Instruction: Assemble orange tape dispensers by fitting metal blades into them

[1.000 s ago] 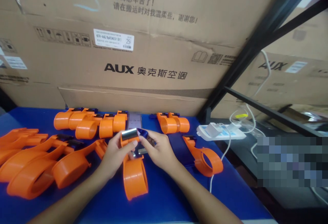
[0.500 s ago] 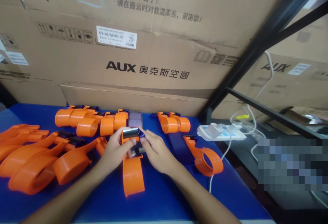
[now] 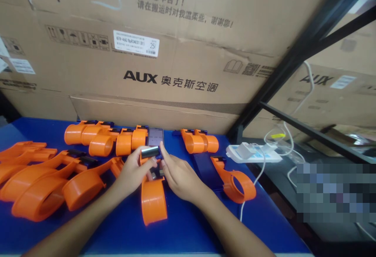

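Between my hands, at the middle of the table, is an orange tape dispenser (image 3: pixel 154 202) with its round hub hanging toward me. A dark head with a shiny serrated edge is at its upper end. My left hand (image 3: pixel 132 171) is closed around that head from the left, thumb across the front. From the right, my right hand (image 3: pixel 181 175) presses against the head, its fingers close together and extended upward; the contact is partly hidden. A small dark blue part shows between the fingertips.
More orange dispensers (image 3: pixel 39 196) lie at left, with several along the back (image 3: pixel 125 143) and right (image 3: pixel 239 184). A phone (image 3: pixel 155 135) lies behind my hands. Dark blue flat pieces (image 3: pixel 205 169) and a white power strip (image 3: pixel 254 153) with cables are at right. Large cartons (image 3: pixel 176 53) stand behind.
The fingers of my right hand have gone from pinching the small blue part to lying straighter against the head's side. The dispenser has barely moved.
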A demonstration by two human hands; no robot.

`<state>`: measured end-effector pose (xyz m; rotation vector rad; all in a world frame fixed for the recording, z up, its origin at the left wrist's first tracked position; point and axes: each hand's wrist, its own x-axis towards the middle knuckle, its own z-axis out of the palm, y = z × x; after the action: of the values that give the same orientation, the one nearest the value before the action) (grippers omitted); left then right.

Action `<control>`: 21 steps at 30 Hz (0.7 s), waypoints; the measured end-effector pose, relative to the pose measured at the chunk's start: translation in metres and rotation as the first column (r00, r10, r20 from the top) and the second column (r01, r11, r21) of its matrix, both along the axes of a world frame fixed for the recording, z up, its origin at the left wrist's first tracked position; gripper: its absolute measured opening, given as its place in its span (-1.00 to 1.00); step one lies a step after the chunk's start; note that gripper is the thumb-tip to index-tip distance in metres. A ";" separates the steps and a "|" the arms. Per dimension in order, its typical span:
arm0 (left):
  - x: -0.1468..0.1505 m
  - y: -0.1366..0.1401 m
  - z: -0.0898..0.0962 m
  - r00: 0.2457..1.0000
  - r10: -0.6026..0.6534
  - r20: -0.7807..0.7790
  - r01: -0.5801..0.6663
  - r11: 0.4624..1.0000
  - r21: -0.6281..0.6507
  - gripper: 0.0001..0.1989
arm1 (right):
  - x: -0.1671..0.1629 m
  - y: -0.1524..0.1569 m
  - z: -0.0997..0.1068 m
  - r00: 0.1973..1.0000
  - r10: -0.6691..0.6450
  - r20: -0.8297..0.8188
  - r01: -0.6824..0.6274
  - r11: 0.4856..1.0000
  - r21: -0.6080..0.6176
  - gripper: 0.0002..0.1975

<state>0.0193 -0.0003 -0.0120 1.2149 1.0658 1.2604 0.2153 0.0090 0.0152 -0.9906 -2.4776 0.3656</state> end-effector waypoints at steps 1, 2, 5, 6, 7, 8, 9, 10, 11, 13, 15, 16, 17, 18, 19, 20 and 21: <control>0.000 -0.001 0.000 1.000 -0.002 0.001 0.002 1.000 0.005 -0.65 | 0.000 0.000 0.000 1.000 -0.001 0.014 0.001 1.000 -0.002 -0.34; 0.000 -0.001 0.001 1.000 -0.006 0.005 0.006 1.000 0.009 -0.65 | -0.001 -0.001 0.001 1.000 0.002 0.020 -0.002 1.000 -0.007 -0.33; 0.000 -0.002 0.001 0.999 -0.023 0.030 0.022 1.000 0.014 -0.66 | -0.002 -0.003 0.003 1.000 0.021 -0.007 -0.022 0.999 -0.044 -0.34; 0.000 -0.001 0.001 0.999 -0.028 0.040 0.028 1.000 0.014 -0.67 | -0.002 -0.003 0.004 0.999 0.026 -0.024 -0.027 0.998 -0.061 -0.34; 0.000 -0.001 0.001 0.998 -0.033 0.047 0.032 0.999 0.013 -0.66 | -0.002 -0.004 0.005 0.999 0.028 -0.039 -0.031 0.997 -0.077 -0.33; 0.000 -0.001 0.000 0.998 -0.034 0.053 0.034 0.999 0.011 -0.66 | -0.002 -0.005 0.005 0.998 0.028 -0.050 -0.033 0.995 -0.092 -0.33; 0.000 -0.001 0.000 0.998 -0.036 0.057 0.036 0.999 0.009 -0.65 | -0.001 -0.005 0.006 0.998 0.026 -0.059 -0.033 0.994 -0.105 -0.33; 0.000 0.000 0.000 0.997 -0.041 0.058 0.041 0.999 0.006 -0.64 | 0.000 -0.005 0.007 0.997 0.024 -0.068 -0.032 0.992 -0.119 -0.34; 0.001 0.000 0.000 0.997 -0.045 0.062 0.045 0.999 0.005 -0.64 | 0.001 -0.005 0.007 0.997 0.021 -0.080 -0.032 0.990 -0.135 -0.35; 0.002 0.000 0.001 0.995 -0.058 0.076 0.058 0.998 0.004 -0.64 | 0.003 -0.003 0.008 0.991 0.010 -0.131 -0.033 0.983 -0.178 -0.40; 0.003 -0.002 0.004 0.991 -0.071 0.110 0.071 0.997 -0.001 -0.59 | 0.004 0.000 0.008 0.973 -0.034 -0.228 -0.021 0.972 -0.235 -0.45; 0.004 -0.003 0.005 0.987 -0.074 0.139 0.076 0.997 -0.010 -0.53 | 0.005 0.001 0.009 0.956 -0.063 -0.286 -0.018 0.962 -0.272 -0.47; 0.004 -0.004 0.007 0.981 -0.078 0.175 0.084 0.996 -0.028 -0.45 | 0.005 0.003 0.009 0.934 -0.089 -0.347 -0.027 0.948 -0.316 -0.49; 0.004 -0.006 0.009 0.973 -0.086 0.214 0.099 0.994 -0.049 -0.35 | 0.005 0.004 0.010 0.906 -0.109 -0.409 -0.055 0.928 -0.368 -0.50; 0.005 -0.009 0.011 0.963 -0.095 0.254 0.115 0.991 -0.069 -0.26 | 0.005 0.006 0.011 0.876 -0.119 -0.468 -0.105 0.899 -0.425 -0.51; 0.005 -0.011 0.013 0.951 -0.105 0.291 0.134 0.988 -0.082 -0.18 | 0.005 0.006 0.011 0.844 -0.122 -0.523 -0.174 0.859 -0.482 -0.51; 0.005 -0.014 0.014 0.940 -0.119 0.321 0.155 0.984 -0.089 -0.12 | 0.005 0.007 0.012 0.815 -0.120 -0.566 -0.251 0.808 -0.533 -0.51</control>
<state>0.0242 -0.0141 0.0021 0.9468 0.7931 1.2191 0.2204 0.0160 0.0277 -0.8250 -1.8441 1.3210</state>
